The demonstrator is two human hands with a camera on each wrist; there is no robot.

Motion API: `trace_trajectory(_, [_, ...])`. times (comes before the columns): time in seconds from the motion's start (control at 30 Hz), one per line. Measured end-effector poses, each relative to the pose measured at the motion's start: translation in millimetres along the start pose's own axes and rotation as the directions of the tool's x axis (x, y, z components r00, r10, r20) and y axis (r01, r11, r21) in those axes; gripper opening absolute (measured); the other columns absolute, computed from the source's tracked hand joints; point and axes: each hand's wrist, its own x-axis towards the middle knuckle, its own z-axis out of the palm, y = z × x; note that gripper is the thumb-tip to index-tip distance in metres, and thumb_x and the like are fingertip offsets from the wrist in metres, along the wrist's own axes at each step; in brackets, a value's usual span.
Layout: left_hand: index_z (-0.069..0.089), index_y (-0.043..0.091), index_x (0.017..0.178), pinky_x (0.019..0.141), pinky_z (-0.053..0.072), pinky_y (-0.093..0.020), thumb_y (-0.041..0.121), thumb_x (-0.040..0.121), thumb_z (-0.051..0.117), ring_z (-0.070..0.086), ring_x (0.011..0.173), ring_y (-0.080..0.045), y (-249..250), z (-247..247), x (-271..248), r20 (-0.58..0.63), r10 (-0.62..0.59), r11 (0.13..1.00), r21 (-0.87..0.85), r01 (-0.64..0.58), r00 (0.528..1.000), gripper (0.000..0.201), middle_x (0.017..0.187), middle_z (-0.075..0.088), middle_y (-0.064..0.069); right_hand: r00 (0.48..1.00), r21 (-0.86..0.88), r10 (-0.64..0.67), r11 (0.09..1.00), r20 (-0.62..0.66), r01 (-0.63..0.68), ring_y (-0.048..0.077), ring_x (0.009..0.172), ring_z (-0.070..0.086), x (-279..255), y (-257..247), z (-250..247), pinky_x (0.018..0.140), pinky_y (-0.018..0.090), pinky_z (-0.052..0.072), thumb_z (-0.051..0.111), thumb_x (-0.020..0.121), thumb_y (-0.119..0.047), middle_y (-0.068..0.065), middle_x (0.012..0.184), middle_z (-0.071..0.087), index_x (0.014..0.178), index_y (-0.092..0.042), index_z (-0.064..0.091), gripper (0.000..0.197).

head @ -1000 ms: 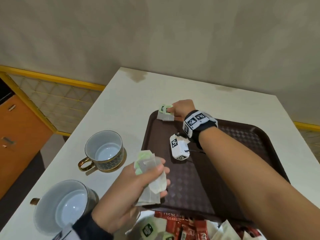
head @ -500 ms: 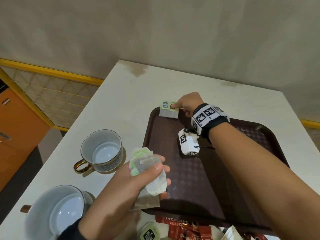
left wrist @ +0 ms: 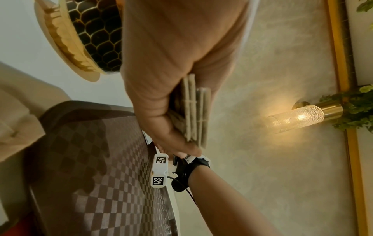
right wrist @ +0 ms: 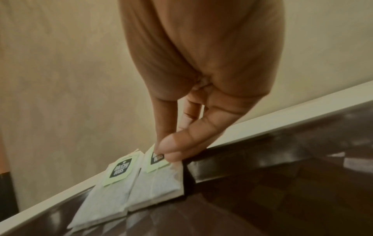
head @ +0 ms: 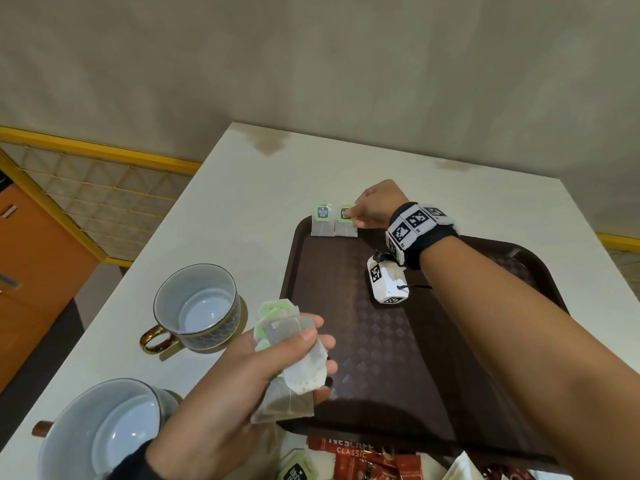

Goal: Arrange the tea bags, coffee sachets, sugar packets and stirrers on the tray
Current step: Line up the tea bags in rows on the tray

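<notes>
Tea bags going down in a row at the tray's top-left corner

Tea bags first: two flat white paper tea bags with green square tags lie side by side, touching, at the upper left corner of the dark brown plastic tray (head: 433, 358), tags leaning up on the far rim. First placed tea bag (head: 321, 221) sits left; second tea bag (head: 346, 223) just right of it. Judging by the neat edge-to-edge lay, this looks like the start of a row along the far rim, leaving the rest of the tray for the other items.

Right hand (head: 375, 207) is at the second bag: thumb and forefinger tips (right wrist: 171, 146) are pressed together, pinching that bag's green tag (other fingers hidden behind the palm, cannot tell). Probably squaring it up before release.

Left hand (head: 242, 386), lower centre of the head view, holds the spare stack of tea bags (head: 291, 355) just beside the tray's left edge, thumb over the top, fingers curled under. Acts as a feeder so the right hand can pick one at a time.

Red coffee sachets (head: 360, 459) lie on the white table (head: 242, 188) at the bottom edge, not yet on the tray. Two grey patterned ceramic cups, near cup (head: 97, 431) and far cup (head: 194, 306), stand at left.
</notes>
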Motion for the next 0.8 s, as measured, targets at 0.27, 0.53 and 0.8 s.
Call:
trace_trajectory(0.27, [0.072, 0.002, 0.108, 0.063, 0.062, -0.045, 0.012, 0.076, 0.059, 0.073, 0.084, -0.035, 13, 0, -3, 0.051, -0.104, 0.965, -0.236, 0.113, 0.993, 0.036, 0.107, 0.071, -0.023, 0.988, -0.067, -0.08, 0.995, -0.131, 0.071, 0.021, 0.074, 0.066, -18, -7, -8, 0.069, 0.03, 0.059, 0.081, 0.077, -0.014, 0.012, 0.09, 0.067, 0.073, -0.011, 0.059, 0.022])
trace_trajectory(0.53, [0.065, -0.001, 0.113, 0.065, 0.061, -0.039, 0.009, 0.082, 0.058, 0.074, 0.081, -0.025, 32, 11, 3, 0.083, 0.018, 0.986, -0.168, -0.004, 0.996, 0.033, 0.103, 0.073, -0.02, 0.901, 0.14, -0.341, 0.939, 0.268, 0.314, 0.013, 0.06, 0.058, -143, -40, -21, 0.05, 0.024, 0.049, 0.074, 0.083, -0.016, 0.001, 0.07, 0.062, 0.091, 0.0, 0.067, 0.019])
trace_trajectory(0.8, [0.062, 0.003, 0.121, 0.062, 0.061, -0.028, 0.012, 0.086, 0.056, 0.074, 0.084, -0.023, 35, 19, 2, 0.168, 0.028, 0.971, -0.238, 0.013, 0.985, 0.036, 0.113, 0.071, -0.019, 0.657, 0.007, -0.582, 0.751, 0.48, 0.66, 0.013, 0.108, 0.058, -220, -10, -40, 0.08, 0.029, 0.055, 0.082, 0.073, -0.007, -0.007, 0.129, 0.053, 0.122, -0.029, 0.061, 0.058])
